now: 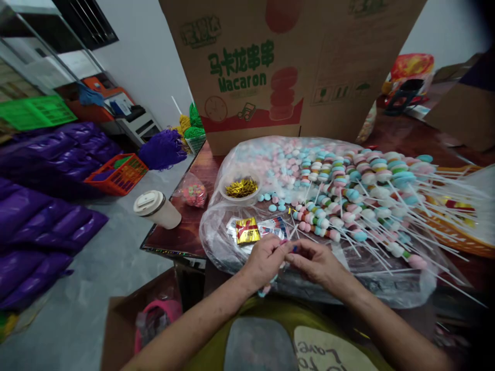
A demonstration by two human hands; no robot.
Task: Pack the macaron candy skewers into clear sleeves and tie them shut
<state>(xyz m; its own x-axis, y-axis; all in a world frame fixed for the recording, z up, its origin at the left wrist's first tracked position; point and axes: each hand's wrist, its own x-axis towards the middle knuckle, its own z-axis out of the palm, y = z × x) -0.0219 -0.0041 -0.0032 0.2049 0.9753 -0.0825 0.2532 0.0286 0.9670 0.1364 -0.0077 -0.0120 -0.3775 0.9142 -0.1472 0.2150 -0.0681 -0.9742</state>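
Below the "Macaron" carton (247, 77), left hand (266, 257) and right hand (315, 260), grip closed, pinch one candy skewer (291, 247).

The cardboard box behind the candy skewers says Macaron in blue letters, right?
Not quite. The head view shows the Macaron lettering on the cardboard box in green, not blue. The box does stand behind the candy skewers.

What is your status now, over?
Left hand and right hand together, fingers pinching one candy stick. Skewer pile just beyond, on plastic bag. Gold packet beside left hand, clear of it.
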